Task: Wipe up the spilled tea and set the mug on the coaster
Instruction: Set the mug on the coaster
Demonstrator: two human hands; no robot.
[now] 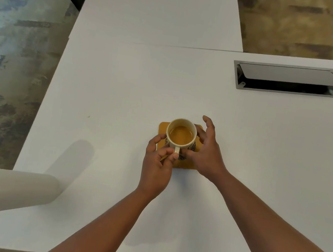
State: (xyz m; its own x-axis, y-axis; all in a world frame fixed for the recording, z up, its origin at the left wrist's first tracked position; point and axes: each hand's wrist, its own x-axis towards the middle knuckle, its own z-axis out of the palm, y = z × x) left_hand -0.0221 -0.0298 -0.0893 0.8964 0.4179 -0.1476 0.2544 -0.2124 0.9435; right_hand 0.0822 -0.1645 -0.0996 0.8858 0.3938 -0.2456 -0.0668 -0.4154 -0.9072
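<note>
A cream mug (181, 135) with a dark patterned base, holding light brown tea, stands on a mustard-yellow square coaster (184, 164) in the middle of the white table (123, 89). Its handle points toward me. My left hand (156, 163) pinches the handle between thumb and fingertips. My right hand (206, 151) cups the mug's right side with fingers spread, its thumb low against the patterned base. Both hands hide parts of the coaster. I see no wet patch on the tabletop around them.
A white paper towel roll (4, 190) stands at the table's near left corner. A grey cable box (289, 79) with its lid raised is set into the table at the back right. A second white table (161, 10) adjoins behind. Patterned carpet lies on either side.
</note>
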